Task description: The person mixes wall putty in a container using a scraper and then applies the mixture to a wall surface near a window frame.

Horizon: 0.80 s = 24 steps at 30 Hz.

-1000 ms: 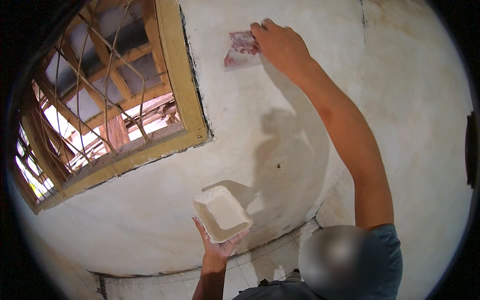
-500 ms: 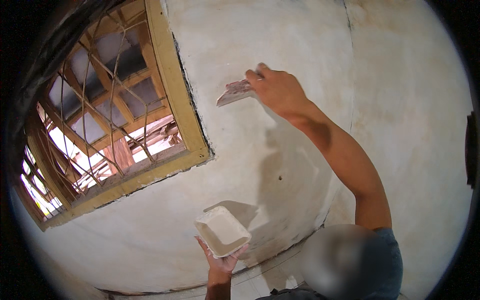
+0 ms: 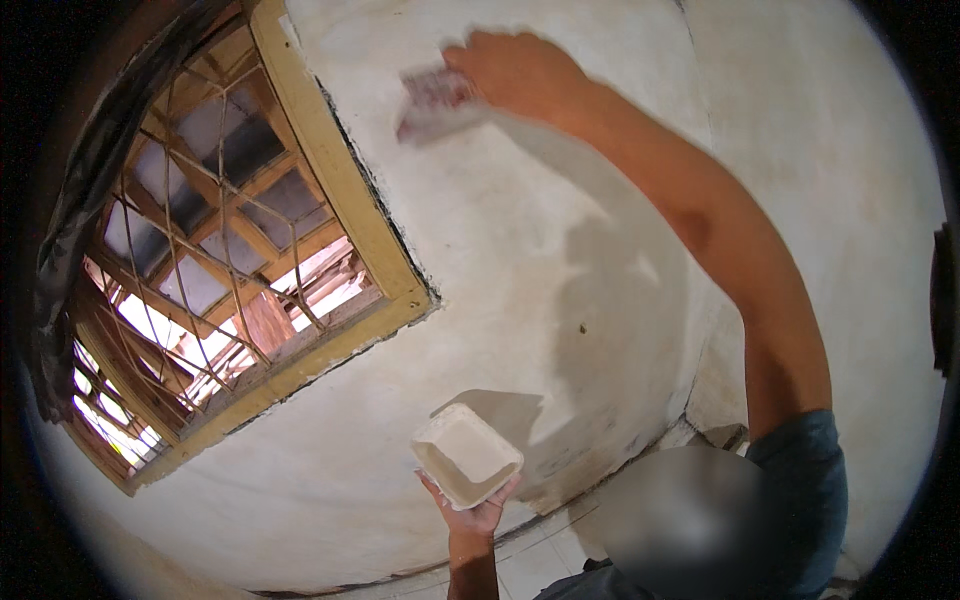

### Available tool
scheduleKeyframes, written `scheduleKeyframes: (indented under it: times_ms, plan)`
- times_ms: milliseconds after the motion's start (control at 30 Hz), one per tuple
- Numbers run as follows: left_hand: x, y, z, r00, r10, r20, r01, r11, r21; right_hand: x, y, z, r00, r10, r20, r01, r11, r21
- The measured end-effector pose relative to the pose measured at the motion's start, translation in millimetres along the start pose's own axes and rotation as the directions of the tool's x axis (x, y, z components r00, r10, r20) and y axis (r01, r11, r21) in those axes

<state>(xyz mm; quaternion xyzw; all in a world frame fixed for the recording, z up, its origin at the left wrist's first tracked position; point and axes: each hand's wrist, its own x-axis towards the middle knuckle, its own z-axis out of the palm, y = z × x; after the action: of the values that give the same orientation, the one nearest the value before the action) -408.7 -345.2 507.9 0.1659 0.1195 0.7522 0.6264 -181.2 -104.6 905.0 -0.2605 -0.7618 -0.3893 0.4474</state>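
High on the pale, patchy wall [image 3: 480, 250], my right hand [image 3: 530, 80] grips a wide, flat putty knife [image 3: 437, 105] smeared with whitish and reddish stuff. Its blade points left toward the window and is at or very near the wall; motion blurs its edge. Low in the middle, my left hand [image 3: 474, 512] supports a cream rectangular tub [image 3: 475, 440] from beneath, fingers and thumb around its base. Pale paste coats the tub's rim and inside. How much paste lies in it I cannot tell.
At the left, a yellow-brown window frame [image 3: 350, 200] holds a metal grille [image 3: 235, 190], with wooden panes behind. Dark sheeting [image 3: 85, 200] hangs beside it. Pale floor tiles [image 3: 525, 565] show below. A wall corner runs down on the right.
My right hand has moved up and left with the putty knife. The view has shifted, so the window and tub sit slightly differently; my left hand still holds the tub.
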Motion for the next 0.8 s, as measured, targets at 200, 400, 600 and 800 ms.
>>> scheduleKeyframes:
  times_ms: [200, 400, 600, 800]
  plan:
    - [1.7, 0.3, -11.5, 1.0, -0.025, -0.018, 0.027, 0.993, 0.119, -66.1, -61.1, 24.8, 0.93, 0.052, 0.363, -0.075, 0.996, 0.05]
    - [-2.2, -9.3, -5.3, 0.999, -0.014, 0.039, 0.014, 1.0, 0.006, 28.1, -17.3, 21.5, 1.0, 0.006, -0.028, -0.008, 0.997, -0.075]
    - [0.9, -31.2, -6.2, 0.999, 0.029, -0.043, -0.023, 0.992, 0.122, 106.6, 32.0, -21.7, 0.993, -0.013, -0.116, 0.01, 0.999, -0.032]
    - [-3.4, -41.4, 3.1, 0.997, 0.052, 0.05, -0.036, 0.963, -0.267, -26.8, -43.6, 5.7, 0.961, -0.009, 0.278, -0.008, 0.998, 0.059]
